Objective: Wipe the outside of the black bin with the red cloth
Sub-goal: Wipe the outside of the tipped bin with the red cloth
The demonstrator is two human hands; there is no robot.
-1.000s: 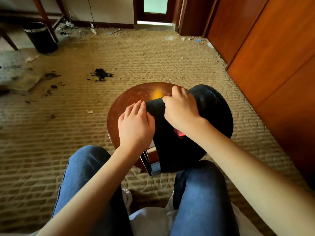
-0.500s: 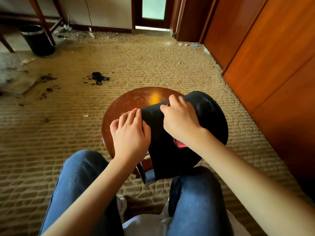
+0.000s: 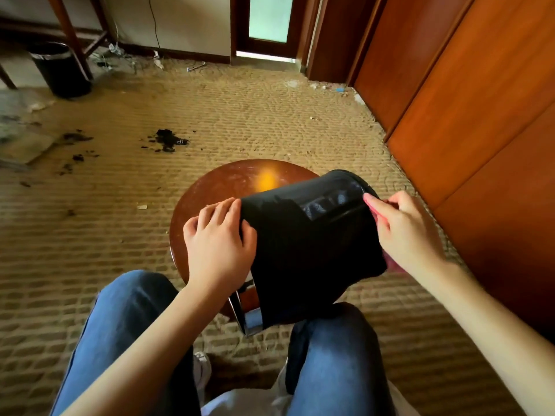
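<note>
The black bin [image 3: 303, 244] lies on its side across a round wooden stool [image 3: 228, 181], its silver rim [image 3: 244, 318] toward my knees. My left hand [image 3: 217, 241] rests flat against the bin's left side with straight fingers. My right hand [image 3: 404, 232] is at the bin's right side, holding the red cloth [image 3: 390, 261], of which only small pink-red bits show at my fingertips and under my palm. Most of the cloth is hidden by my hand.
My two knees in blue jeans [image 3: 336, 355] sit just below the stool. Orange wooden cabinet doors [image 3: 468, 115] run along the right. A second black bin [image 3: 61, 70] stands far left. Dark debris [image 3: 168, 139] lies on the beige carpet.
My right hand with the cloth has slid from the top of the bin over to its right side. The left hand has stayed on the left side.
</note>
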